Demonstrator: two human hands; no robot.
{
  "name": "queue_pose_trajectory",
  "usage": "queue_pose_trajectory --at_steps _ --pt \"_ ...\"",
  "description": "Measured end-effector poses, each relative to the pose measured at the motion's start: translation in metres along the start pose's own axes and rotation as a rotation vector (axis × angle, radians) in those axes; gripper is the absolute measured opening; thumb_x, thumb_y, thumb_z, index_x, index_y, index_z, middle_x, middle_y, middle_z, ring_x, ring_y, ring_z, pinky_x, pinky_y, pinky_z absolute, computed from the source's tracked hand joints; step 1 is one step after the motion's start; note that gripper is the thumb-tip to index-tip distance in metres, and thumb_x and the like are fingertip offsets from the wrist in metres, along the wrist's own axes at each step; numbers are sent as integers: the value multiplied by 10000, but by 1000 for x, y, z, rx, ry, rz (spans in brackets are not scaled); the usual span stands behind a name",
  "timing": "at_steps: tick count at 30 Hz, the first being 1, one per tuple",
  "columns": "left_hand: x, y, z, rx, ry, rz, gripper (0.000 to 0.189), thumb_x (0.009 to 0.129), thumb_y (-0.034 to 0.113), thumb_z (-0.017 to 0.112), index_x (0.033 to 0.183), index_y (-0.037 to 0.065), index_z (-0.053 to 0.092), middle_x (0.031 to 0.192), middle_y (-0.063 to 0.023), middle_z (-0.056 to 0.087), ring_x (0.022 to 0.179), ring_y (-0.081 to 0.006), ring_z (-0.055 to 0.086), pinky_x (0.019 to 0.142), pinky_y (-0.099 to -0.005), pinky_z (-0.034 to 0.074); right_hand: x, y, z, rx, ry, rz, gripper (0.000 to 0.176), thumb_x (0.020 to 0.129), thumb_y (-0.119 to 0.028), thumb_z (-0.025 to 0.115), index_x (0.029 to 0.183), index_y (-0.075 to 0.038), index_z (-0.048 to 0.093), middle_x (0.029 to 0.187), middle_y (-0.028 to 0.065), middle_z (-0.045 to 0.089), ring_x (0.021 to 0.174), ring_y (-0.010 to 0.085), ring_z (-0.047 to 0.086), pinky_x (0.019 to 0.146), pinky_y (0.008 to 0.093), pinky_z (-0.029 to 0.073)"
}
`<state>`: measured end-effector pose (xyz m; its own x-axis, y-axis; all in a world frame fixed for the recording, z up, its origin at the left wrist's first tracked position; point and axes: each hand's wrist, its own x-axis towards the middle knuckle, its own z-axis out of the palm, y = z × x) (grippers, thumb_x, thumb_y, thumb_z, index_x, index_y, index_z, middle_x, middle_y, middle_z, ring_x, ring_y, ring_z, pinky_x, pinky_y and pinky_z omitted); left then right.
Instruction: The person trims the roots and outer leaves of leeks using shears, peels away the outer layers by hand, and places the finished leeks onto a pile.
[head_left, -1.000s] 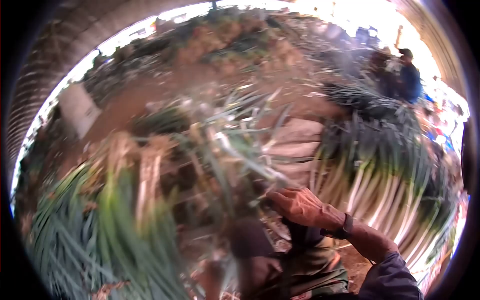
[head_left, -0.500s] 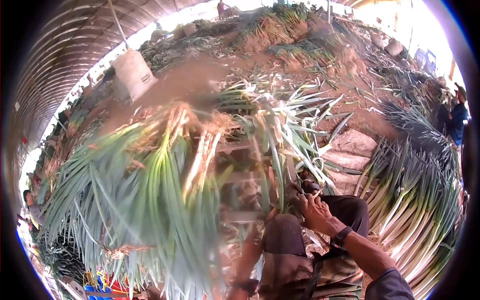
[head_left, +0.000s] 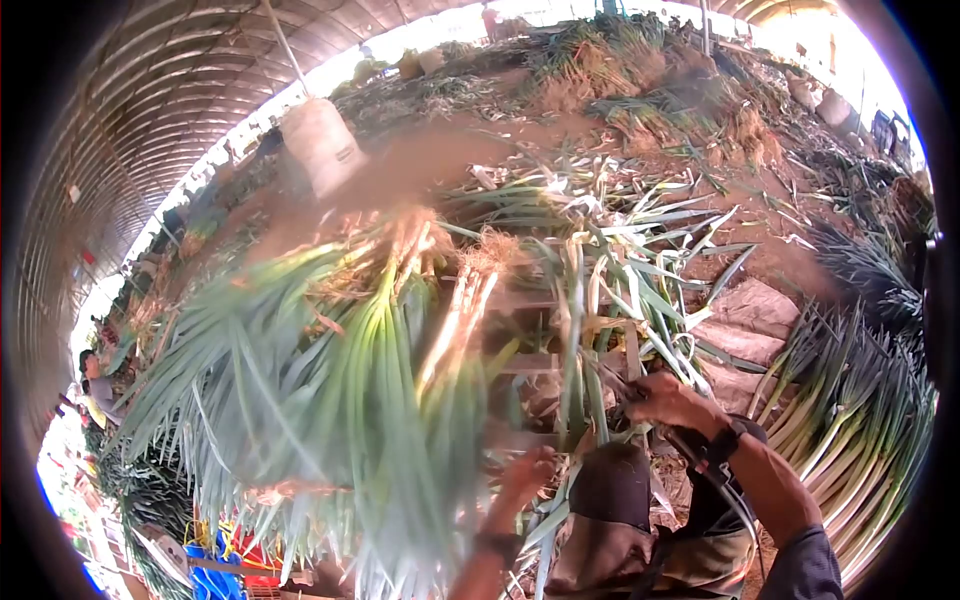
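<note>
Your right hand (head_left: 675, 402) is just above your knees, its fingers bent in around a thin dark thing (head_left: 612, 379) that pokes out past them toward the loose leaves; you cannot tell from here what it is. A watch (head_left: 722, 441) sits on that wrist. Your left hand (head_left: 527, 474) is lower and blurred, between the hanging leaves and your knee — whether its fingers grasp anything, you cannot tell.

The leeks (head_left: 385, 330) lie in a big pile in front of you and to your left, roots (head_left: 492, 250) at the far end and long green leaves drooping down toward you. Pale stalks (head_left: 455, 325) show at the pile's right edge, near your hands. In front of your right hand, a messy heap of leaves (head_left: 650, 285) spreads out, a few strips hanging down close to your fingers.

To your right, more leeks (head_left: 850, 425) lie in a row with their white ends nearer you, and brown sacks (head_left: 745, 325) lie flat beside them. Farther off, 1 pale sack (head_left: 320, 148) leans on the brown ground (head_left: 430, 160). At the far left there is 1 person (head_left: 98, 385) — and below, something blue (head_left: 215, 572) sits beside a red crate (head_left: 262, 583).
</note>
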<state>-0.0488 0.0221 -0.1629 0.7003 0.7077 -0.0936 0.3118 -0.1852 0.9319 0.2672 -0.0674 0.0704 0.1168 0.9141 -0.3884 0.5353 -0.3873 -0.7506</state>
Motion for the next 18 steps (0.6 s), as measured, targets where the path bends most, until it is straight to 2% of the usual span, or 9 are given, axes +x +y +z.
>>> queue_pose_trajectory --at_steps 1,2,4,5,6,8,12,15,18 --pt "10 -39 -5 -204 -2 94 398 911 346 663 1184 57 634 1069 -184 679 929 -323 673 830 -412 534 21 27 7 314 -24 -177 351 838 -268 702 1078 -14 665 844 98 673 720 187 633 625 360 508" --pt "15 -6 -36 320 112 204 400 906 346 666 1184 61 632 1076 -183 673 930 -315 670 841 -408 532 22 13 0 284 63 -203 417 845 -292 693 1108 28 648 921 134 674 772 197 635 660 336 513" --pt "21 87 -77 703 348 85 419 865 324 697 1175 55 617 1104 -165 641 1021 -316 630 899 -418 510 7 -36 -18 356 169 -283 569 858 -343 683 1189 112 604 1125 222 653 906 230 636 759 332 520" --pt "27 120 -90 555 467 -133 442 827 302 727 1166 46 605 1125 -147 615 1110 -324 595 946 -432 490 -2 -47 -22 366 252 -320 557 854 -346 678 1186 97 616 1114 220 658 923 218 634 783 335 515" --pt "38 123 -106 738 546 -61 493 818 298 737 1204 34 581 1175 -160 593 1143 -339 571 968 -442 473 -8 -46 -27 346 208 -264 563 840 -341 675 1195 92 617 1095 210 662 930 213 630 790 338 515" --pt "56 120 -134 1102 693 94 600 799 291 758 1279 10 533 1275 -184 550 1210 -368 522 1012 -463 439 -24 -57 -35 421 156 -101 730 792 -357 682 1331 107 519 1069 192 647 942 232 627 801 341 500" --pt "86 112 -156 1226 680 -95 781 740 312 813 1345 -31 456 1290 -201 525 1211 -388 506 1013 -485 435 -25 -23 -21 422 218 -175 668 804 -314 709 1309 94 550 1119 204 656 965 269 641 852 375 517" --pt "93 117 -167 1275 583 -159 840 716 337 816 1360 -38 428 1278 -204 527 1193 -401 513 978 -483 468 -19 -11 -20 327 251 -176 639 796 -253 720 1306 92 548 1100 199 668 943 253 655 815 358 531" --pt "99 122 -174 1166 496 -297 808 710 287 759 1356 -44 406 1247 -250 536 1163 -423 522 970 -474 484 -28 -30 -31 499 212 -138 666 781 -244 758 1313 93 539 1104 197 676 955 199 665 794 329 541"
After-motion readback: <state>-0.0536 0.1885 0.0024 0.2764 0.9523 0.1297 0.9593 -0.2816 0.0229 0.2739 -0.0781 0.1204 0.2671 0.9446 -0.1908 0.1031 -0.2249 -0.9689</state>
